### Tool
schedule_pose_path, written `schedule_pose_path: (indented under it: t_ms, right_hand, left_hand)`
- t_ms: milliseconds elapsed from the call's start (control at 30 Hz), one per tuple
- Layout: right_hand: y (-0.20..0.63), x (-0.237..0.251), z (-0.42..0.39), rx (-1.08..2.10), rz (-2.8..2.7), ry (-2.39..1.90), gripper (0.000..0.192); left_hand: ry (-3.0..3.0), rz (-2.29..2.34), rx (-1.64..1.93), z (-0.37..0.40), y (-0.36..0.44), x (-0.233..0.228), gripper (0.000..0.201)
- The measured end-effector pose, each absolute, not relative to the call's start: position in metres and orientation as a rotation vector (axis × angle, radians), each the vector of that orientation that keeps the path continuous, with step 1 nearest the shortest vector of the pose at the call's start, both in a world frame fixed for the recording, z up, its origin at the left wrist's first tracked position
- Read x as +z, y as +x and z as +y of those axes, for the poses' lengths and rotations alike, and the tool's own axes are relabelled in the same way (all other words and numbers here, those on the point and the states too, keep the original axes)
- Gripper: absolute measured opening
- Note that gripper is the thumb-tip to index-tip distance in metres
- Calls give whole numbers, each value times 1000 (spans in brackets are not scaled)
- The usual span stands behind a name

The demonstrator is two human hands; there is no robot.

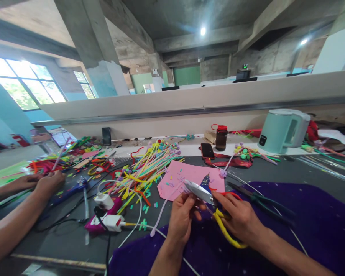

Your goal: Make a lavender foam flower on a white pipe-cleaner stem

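My right hand point(241, 212) is closed around a pair of scissors point(200, 192) with a yellow-wrapped handle. Their blades point left and stand apart, over a pink sheet point(172, 174) strewn with small lilac clippings. Close beside the blades, my left hand point(181, 214) is closed in a pinch, apparently on a thin lilac pipe cleaner point(209, 209); the fingers partly hide it. A longer lilac stem point(161, 214) slants down left of that hand. Under both wrists lies a dark purple cloth point(310, 207).
A heap of coloured pipe cleaners point(149, 165) lies left of the pink sheet. Black-handled pliers point(271, 205) rest at right. Chargers point(110, 222) with cables, a glue gun point(74, 189), phone point(207, 151), bottle point(221, 138) and kettle point(283, 130) stand around. A co-worker's hands point(48, 186) work at far left.
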State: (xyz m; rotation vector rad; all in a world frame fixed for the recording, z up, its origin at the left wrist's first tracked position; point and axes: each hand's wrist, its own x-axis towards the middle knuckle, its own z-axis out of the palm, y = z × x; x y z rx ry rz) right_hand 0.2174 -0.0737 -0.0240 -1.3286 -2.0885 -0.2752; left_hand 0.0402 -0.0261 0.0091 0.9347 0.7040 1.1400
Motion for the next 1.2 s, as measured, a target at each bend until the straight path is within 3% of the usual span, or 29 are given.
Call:
schedule_pose_path:
  t_ms: [233, 467, 633, 900, 1200]
  right_hand:
    - [217, -22, -73, -276, -2057, -1297, 53]
    - [216, -8, -73, 303, -1782, -1338, 46]
    - [217, -10, -70, 514, -1691, -1360, 44]
    - [212, -9, -72, 577, -1706, -1364, 44]
    - [209, -1, -78, 574, -1757, -1374, 45]
  left_hand:
    - [924, 720, 1145, -25, 39, 11, 21]
    - [816, 650, 1091, -22, 32, 15, 22]
    - [728, 624, 1104, -21, 29, 15, 23]
    - [716, 640, 1173, -19, 28, 15, 31]
    - [635, 557, 1151, -19, 26, 17, 22]
